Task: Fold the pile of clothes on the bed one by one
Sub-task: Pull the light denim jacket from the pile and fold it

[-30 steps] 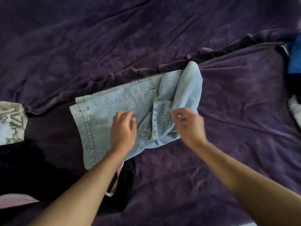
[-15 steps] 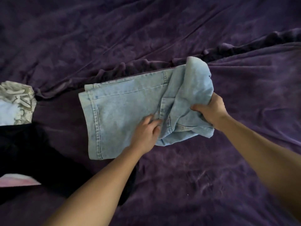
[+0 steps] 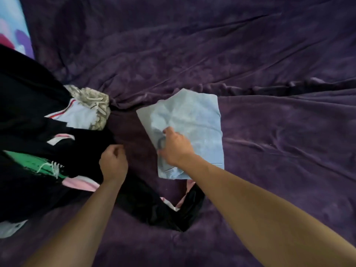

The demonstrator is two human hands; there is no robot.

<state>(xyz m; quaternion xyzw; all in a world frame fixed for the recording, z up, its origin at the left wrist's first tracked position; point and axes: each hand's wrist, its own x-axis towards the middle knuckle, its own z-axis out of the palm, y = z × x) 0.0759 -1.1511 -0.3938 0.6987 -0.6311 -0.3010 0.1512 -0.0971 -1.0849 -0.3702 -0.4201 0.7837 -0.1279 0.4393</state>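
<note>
From the head view, the folded light-blue denim garment (image 3: pixel 192 128) lies as a rough rectangle on the dark purple velvety bedspread (image 3: pixel 192 45), about mid-bed, just in front of a long ridge in the cover. My right hand (image 3: pixel 176 147) rests on its near left part, thumb pointing away from me and the fingers bent down at the cloth's left edge. It is blurred, so I cannot tell whether I am pinching the denim or only pressing it.

My left hand (image 3: pixel 113 162) is curled into a loose fist, apart from the denim, with its knuckles right at the edge of the big black garment (image 3: pixel 28 112). I cannot tell whether any black cloth is caught in it.

The pile of unfolded clothes spreads to my left. On and among the black fabric are a beige patterned cloth (image 3: pixel 92 97), a white piece with a red stripe (image 3: pixel 77 116), a green patch with white print (image 3: pixel 32 162) and a pink strip (image 3: pixel 81 184). A black sleeve-like part with pink lining (image 3: pixel 173 212) runs under my right forearm, close to the denim's near edge. A brightly coloured fabric (image 3: pixel 11 26) shows at the far left corner.
</note>
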